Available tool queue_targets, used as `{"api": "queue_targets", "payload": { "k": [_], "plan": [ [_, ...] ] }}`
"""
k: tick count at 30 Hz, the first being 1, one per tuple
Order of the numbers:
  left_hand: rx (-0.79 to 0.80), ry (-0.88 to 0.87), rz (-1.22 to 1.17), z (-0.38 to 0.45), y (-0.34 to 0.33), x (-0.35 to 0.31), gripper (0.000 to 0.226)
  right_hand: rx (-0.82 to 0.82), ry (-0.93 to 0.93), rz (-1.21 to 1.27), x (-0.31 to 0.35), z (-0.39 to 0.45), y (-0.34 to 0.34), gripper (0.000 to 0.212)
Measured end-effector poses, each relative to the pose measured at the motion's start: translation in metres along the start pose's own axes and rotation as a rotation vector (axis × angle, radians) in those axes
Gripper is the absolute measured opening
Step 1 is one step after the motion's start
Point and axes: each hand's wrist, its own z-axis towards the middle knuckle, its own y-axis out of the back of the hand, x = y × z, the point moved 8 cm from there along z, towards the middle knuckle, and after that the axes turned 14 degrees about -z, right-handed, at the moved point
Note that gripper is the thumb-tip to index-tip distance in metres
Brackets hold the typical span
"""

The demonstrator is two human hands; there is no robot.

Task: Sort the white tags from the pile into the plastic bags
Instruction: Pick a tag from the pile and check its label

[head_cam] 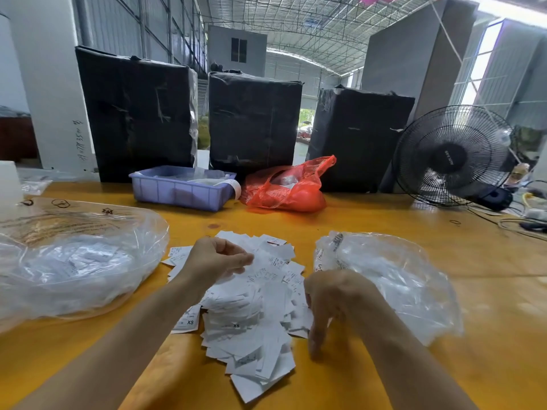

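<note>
At frame left, a clear plastic bag (74,270) already holds tags. The left hand (216,260), fingers loosely curled, hovers over the upper left of the tag pile (248,309); whether it pinches a tag cannot be told. The pile runs lengthwise from centre toward the lower edge, between both forearms. The right hand (331,303) hangs at the pile's right margin, fingers pointing down and blurred, grip undeterminable. It lies nearer the second bag (393,279), lower right, whose contents are hard to make out through the creased film.
</note>
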Motion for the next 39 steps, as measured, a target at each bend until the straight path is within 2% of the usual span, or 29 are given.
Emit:
{"api": "queue_targets", "payload": {
  "k": [5,9,11,16,18,21,23,25,28,32,35,37,39],
  "plan": [
    [0.011,0.011,-0.025,-0.001,-0.001,0.000,0.012,-0.097,-0.004,0.085,-0.003,0.006,0.006,0.022],
    [0.021,0.021,-0.032,-0.003,-0.004,0.001,0.010,-0.096,-0.001,-0.006,0.007,0.007,0.006,0.035],
    [0.019,0.025,-0.028,-0.004,-0.004,0.000,0.010,-0.111,0.024,-0.104,0.022,0.010,0.006,0.034],
    [0.008,0.029,-0.033,-0.006,-0.002,-0.001,0.011,-0.286,-0.016,-0.203,0.037,0.020,0.010,0.037],
    [0.005,0.032,-0.038,-0.006,-0.001,-0.001,0.010,-0.261,0.009,-0.185,0.034,0.016,0.012,0.038],
    [0.003,0.034,-0.035,-0.006,-0.001,-0.001,0.009,-0.127,0.055,-0.134,0.029,0.007,0.009,0.037],
    [0.004,0.034,-0.025,-0.006,-0.001,-0.001,0.010,-0.096,0.063,-0.180,0.037,0.009,0.006,0.038],
    [0.005,0.034,-0.018,-0.006,-0.002,-0.001,0.011,-0.137,0.041,-0.220,0.046,0.018,0.004,0.039],
    [-0.001,0.038,-0.022,-0.006,0.000,0.000,0.011,-0.264,0.003,-0.152,0.042,0.022,0.009,0.038],
    [0.005,0.040,-0.027,-0.004,0.000,0.000,0.011,-0.384,-0.081,0.034,0.006,0.019,0.020,0.038],
    [0.003,0.044,-0.043,-0.004,0.000,0.002,0.011,-0.585,-0.144,0.326,-0.024,0.019,0.033,0.019],
    [0.003,0.055,-0.069,-0.004,0.001,0.003,0.012,-0.700,-0.083,0.835,-0.039,0.016,0.034,0.013],
    [0.005,0.077,-0.092,-0.004,0.000,0.004,0.017,-0.574,0.127,1.446,-0.034,0.019,0.030,0.019]
  ]
}}
